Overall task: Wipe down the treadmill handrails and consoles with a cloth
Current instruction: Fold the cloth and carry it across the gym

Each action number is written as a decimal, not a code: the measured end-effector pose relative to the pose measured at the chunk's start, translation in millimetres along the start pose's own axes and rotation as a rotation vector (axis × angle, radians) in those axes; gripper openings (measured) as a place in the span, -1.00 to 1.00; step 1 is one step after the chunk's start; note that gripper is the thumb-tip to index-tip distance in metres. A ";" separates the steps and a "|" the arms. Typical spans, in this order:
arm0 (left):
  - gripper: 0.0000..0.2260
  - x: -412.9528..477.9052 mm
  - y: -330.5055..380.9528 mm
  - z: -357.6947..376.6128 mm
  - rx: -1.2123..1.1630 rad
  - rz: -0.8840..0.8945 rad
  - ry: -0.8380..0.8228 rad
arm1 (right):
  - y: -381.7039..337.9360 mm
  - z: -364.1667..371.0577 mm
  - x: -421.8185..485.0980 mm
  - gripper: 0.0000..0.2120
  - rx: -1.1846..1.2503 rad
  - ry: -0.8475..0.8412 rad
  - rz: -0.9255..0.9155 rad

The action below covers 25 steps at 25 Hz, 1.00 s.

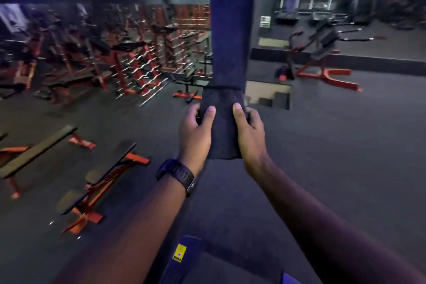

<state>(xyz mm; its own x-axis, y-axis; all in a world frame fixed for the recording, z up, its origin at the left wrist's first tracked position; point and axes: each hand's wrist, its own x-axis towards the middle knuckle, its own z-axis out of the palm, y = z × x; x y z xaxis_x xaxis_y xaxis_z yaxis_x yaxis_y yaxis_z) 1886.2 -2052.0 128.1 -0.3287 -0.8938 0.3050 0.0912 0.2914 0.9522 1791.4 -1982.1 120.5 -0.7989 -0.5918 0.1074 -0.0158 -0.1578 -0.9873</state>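
A dark folded cloth (222,122) is held out in front of me at the middle of the head view. My left hand (196,132), with a black watch on the wrist, grips its left edge with the thumb on top. My right hand (250,131) grips its right edge the same way. Treadmills (322,4) show small and blurred at the far upper right, well away from both hands.
A dark pillar (231,23) stands straight ahead behind the cloth. Flat benches with orange frames (101,175) stand at the left, racks of bars and weights (143,60) beyond them. An orange-framed machine (322,62) sits at the right. A floor opening with steps (268,95) lies beside the pillar.
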 end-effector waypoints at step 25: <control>-0.56 244.9 -96.7 344.5 -0.079 0.179 -0.528 | 42.8 -149.9 334.1 -0.59 -0.073 0.589 -0.223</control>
<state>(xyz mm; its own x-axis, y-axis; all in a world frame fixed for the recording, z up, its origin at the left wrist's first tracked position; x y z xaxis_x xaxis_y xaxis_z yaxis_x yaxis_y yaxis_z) 1473.1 -2181.7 105.8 -0.7256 -0.5348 0.4331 0.2525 0.3786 0.8905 1433.7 -2068.1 96.6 -0.9682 -0.0137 0.2497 -0.2444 -0.1603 -0.9563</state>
